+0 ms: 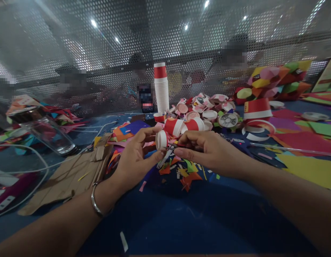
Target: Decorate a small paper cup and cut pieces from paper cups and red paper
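My left hand (134, 159) pinches a small red-and-white paper cup (162, 138) held on its side, its round white base facing me. My right hand (205, 153) is closed around a thin tool that looks like scissors (172, 146), its tip at the cup's lower edge. Both hands hover just above the blue table (181, 221), over a scatter of coloured paper scraps (185, 175). A metal bangle (95, 200) circles my left wrist.
A tall stack of paper cups (161, 87) stands behind, beside a pile of cut cup pieces (208, 110). Coloured paper sheets (304, 146) lie right, folded paper shapes (277, 82) far right. Brown cardboard (71, 178) and a clear plastic container (49, 135) lie left. A perforated screen (101, 71) backs the table.
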`<action>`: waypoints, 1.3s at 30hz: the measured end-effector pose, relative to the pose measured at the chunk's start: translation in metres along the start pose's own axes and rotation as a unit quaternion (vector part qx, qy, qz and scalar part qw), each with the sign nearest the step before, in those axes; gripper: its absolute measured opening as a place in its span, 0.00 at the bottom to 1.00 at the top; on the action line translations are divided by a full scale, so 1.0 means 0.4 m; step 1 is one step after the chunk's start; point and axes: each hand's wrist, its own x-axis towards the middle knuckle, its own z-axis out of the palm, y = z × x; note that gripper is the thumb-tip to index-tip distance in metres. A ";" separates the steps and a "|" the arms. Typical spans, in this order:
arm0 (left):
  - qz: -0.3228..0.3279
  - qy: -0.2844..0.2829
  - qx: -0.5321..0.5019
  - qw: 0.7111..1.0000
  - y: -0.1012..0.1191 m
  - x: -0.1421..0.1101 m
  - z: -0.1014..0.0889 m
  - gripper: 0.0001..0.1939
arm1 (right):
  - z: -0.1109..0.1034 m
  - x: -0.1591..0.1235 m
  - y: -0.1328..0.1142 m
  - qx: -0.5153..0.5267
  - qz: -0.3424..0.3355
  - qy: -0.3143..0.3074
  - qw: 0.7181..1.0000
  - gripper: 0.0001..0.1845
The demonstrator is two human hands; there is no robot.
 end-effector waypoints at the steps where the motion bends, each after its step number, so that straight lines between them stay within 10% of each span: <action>1: -0.003 -0.003 0.000 1.000 0.001 0.000 0.001 0.26 | 0.001 0.000 -0.002 0.011 0.003 -0.003 1.000 0.16; 39: 0.005 -0.004 0.011 1.000 0.016 0.000 -0.002 0.23 | -0.004 -0.003 -0.020 -0.009 0.015 -0.019 1.000 0.19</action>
